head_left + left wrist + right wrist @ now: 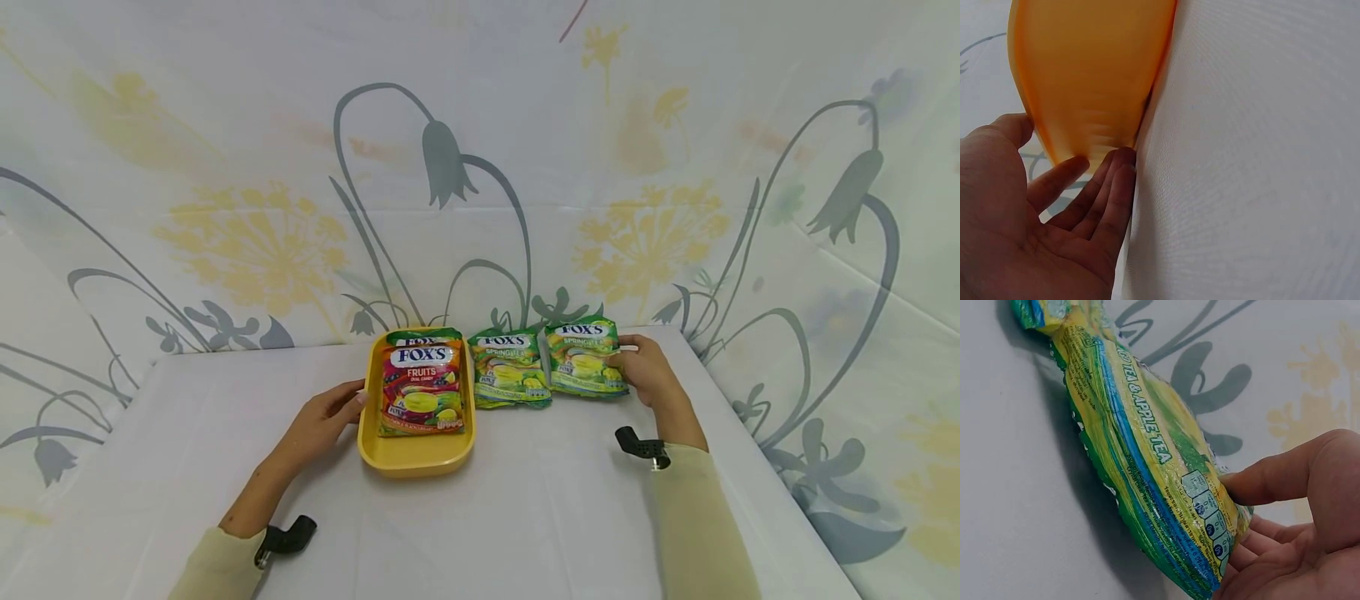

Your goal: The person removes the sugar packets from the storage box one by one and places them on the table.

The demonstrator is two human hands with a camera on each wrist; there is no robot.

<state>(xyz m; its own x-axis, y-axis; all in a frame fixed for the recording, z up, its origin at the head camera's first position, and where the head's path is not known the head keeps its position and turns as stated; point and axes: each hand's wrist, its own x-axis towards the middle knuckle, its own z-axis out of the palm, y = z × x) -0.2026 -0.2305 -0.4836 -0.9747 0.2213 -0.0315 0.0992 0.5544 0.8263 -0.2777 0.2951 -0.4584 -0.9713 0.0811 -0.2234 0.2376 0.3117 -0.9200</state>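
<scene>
White cloth covers the tabletop (540, 517), which is bounded by patterned hangings. Nearest are two pale sleeves (701, 525), each with a black wrist device (289, 537) at its cuff.

Further in, the left hand (321, 427) lies along the outer left side of a yellow tray (417, 457), its thumb at the rim and its loosely extended fingers meeting the wall without wrapping round it. Inside the tray, a red-orange Fruits packet (422, 392) overlaps a green-topped packet (422, 335) that is mostly hidden.

Just beside the tray, on its right, is a middle Spring Tea packet (510, 375), which neither hand touches. Next to it, the right hand (651, 375) pinches the right edge of another Spring Tea packet (587, 362), thumb on the near face. Whether that packet is lifted at all, I cannot tell.

Work seems partway along: two packets sit in the tray and two are outside, so those two look left to deal with. Whether packets are going in or coming out is unclear. Behind everything, flower-printed fabric (480, 250) rises.
</scene>
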